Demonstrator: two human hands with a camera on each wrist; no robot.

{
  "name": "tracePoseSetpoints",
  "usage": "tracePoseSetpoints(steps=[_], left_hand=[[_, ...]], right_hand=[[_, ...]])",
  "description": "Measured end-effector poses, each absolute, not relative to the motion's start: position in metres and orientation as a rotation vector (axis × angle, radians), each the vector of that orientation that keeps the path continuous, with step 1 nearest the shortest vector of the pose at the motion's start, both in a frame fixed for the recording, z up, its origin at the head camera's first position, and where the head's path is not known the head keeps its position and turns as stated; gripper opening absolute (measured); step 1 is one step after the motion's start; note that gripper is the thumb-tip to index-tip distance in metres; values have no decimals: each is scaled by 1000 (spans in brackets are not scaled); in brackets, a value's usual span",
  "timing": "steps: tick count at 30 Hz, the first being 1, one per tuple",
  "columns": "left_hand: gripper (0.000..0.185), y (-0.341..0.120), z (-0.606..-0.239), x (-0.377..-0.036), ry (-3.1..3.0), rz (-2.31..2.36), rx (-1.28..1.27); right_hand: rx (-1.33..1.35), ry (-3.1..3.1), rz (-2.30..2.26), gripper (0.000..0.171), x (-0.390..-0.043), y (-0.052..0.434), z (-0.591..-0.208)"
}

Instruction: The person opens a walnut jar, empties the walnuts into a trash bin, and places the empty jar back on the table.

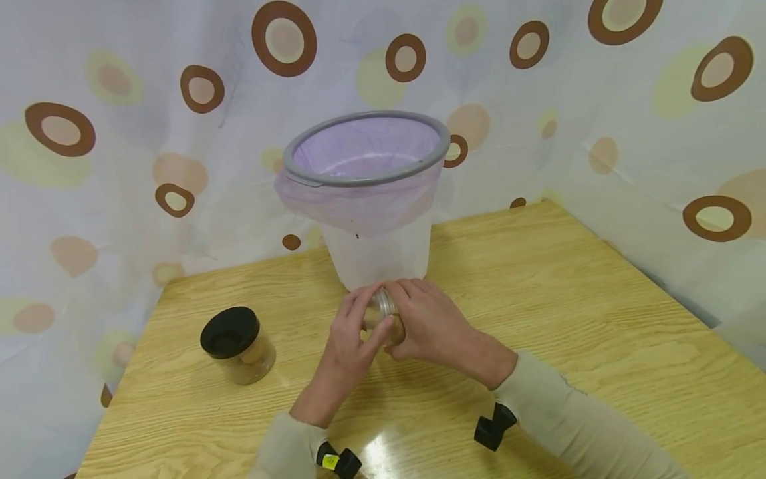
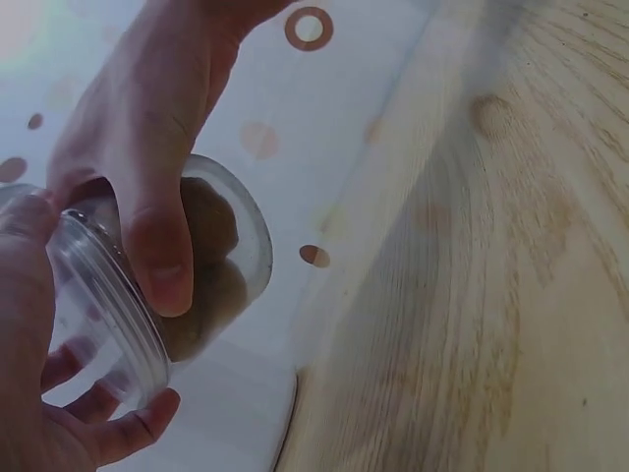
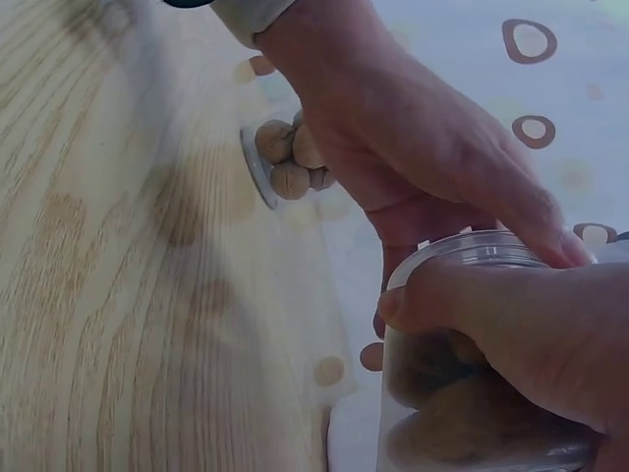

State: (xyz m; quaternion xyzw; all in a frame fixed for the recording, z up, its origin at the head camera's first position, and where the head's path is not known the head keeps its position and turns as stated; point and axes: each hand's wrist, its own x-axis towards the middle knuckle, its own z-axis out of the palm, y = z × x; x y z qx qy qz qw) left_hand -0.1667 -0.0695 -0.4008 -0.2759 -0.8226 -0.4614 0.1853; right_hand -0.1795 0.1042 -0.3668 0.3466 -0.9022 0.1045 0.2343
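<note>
The clear jar point(image 1: 383, 318) lies between both grips: the left hand point(image 1: 350, 339) clasps its mouth end, the right hand point(image 1: 427, 326) grasps its body, just before the bin point(image 1: 365, 199).

On the table point(image 1: 598, 319), near its far edge: a bin point(image 1: 374, 199), a bag point(image 1: 359, 199) lining it and folded over its rim. Directly before the bin, both hands meeting around a clear jar point(image 1: 383, 316) held just above the tabletop: left hand point(image 1: 353, 339) on its left, right hand point(image 1: 427, 322) on its right, thumb across the jar's side. Inside the jar, round nuts point(image 3: 447, 393). Well to the left, apart from the hands, a second jar point(image 1: 239, 346) standing upright, lid point(image 1: 229, 331) on top. Behind and beside the table, curtain point(image 1: 120, 166).
</note>
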Motion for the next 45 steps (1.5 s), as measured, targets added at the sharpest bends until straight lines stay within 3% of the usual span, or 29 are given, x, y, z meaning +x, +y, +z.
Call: tracePoseSetpoints(steps=[10,26,38,45], left_hand=[[51,-64,-403,-165,-2425,-1573,-495],[79,-92,-401,-168,-2346,-1472,-1059],[75,-90,-403,-168,-2316,-1512,-1043],[72,-89,-399,-165,-2419,-1653,-851]], right_hand=[[910,-2438,137,74,-179,102,-372],[993,-2475,184,83,-179,115,-366],[1003,-2490,178,83,-176,115,-365],[994,-2486,147,79,-177,113,-364]])
